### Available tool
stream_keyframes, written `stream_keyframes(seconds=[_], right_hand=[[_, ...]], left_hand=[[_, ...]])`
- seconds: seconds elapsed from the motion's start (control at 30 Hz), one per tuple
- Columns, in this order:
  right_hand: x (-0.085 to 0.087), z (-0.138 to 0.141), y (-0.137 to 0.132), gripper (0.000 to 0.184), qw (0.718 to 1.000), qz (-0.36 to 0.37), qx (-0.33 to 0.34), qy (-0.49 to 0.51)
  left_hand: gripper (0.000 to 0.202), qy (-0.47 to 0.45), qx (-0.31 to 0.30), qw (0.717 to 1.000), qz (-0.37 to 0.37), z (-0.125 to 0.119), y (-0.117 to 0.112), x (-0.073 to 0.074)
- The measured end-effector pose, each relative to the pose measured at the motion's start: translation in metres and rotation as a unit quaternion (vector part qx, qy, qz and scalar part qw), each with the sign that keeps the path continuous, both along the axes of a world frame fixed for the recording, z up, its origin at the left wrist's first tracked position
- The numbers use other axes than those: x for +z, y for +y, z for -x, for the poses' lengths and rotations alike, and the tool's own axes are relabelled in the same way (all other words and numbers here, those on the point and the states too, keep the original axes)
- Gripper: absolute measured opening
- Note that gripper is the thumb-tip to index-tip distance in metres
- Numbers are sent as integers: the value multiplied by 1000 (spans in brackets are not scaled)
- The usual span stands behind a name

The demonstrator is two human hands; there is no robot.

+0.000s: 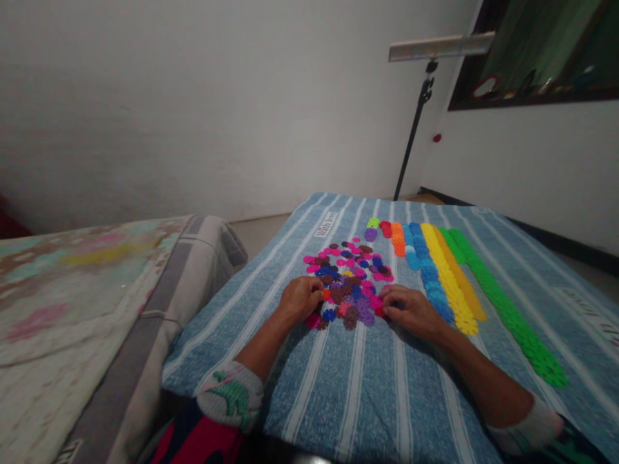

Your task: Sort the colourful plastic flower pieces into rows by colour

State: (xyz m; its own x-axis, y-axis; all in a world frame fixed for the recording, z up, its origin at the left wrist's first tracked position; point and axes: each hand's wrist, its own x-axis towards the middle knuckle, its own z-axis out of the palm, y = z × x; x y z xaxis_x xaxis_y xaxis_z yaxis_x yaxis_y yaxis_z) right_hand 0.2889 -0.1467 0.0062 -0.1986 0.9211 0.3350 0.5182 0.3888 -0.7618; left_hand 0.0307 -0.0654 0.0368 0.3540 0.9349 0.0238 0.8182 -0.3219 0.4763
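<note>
A loose pile of small notched discs point(345, 290) in pink, purple, brown and dark blue lies on a striped blue cloth point(333, 374). At the pile's left side, my left hand point(300, 299) is closed, its thumb and forefinger pinching an orange disc point(325, 294). My right hand point(411, 310) is at the right edge of the pile, fingers bent together around a magenta disc point(377, 305). Beyond it lie sorted rows of overlapping discs: a blue row point(429, 277), a yellow row point(449, 283) and a green row point(512, 316).
Short groups of orange discs point(398, 238) and red discs point(385, 229) lie near the far end. To the left stands another surface with a patterned cover point(82, 290), a gap between. A black stand point(413, 135) with a light bar rises behind the cloth.
</note>
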Motion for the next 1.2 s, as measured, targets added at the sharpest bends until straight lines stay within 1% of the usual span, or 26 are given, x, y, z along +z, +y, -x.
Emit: stream_keyframes(seconds=[0.13, 0.23, 0.37, 0.5, 0.7, 0.9, 1.2], right_hand=[[5, 2, -2, 15, 999, 19, -27, 43], [8, 4, -2, 17, 991, 58, -59, 103], [7, 5, -1, 17, 961, 131, -90, 228], [3, 4, 1, 27, 935, 165, -105, 294], [5, 4, 1, 32, 922, 180, -110, 324], [7, 5, 1, 29, 924, 174, -116, 320], [6, 9, 0, 30, 924, 174, -88, 330]], left_hand=[[16, 2, 0, 1000, -1, 0, 0, 0], [16, 7, 6, 1000, -4, -1, 0, 1], [17, 16, 10, 1000, -11, -1, -1, 2], [17, 25, 8, 999, -21, -1, -2, 1], [18, 41, 6, 999, -25, -1, -2, 1], [19, 43, 1, 999, -23, -1, -2, 4], [20, 41, 1, 999, -22, 0, -2, 3]])
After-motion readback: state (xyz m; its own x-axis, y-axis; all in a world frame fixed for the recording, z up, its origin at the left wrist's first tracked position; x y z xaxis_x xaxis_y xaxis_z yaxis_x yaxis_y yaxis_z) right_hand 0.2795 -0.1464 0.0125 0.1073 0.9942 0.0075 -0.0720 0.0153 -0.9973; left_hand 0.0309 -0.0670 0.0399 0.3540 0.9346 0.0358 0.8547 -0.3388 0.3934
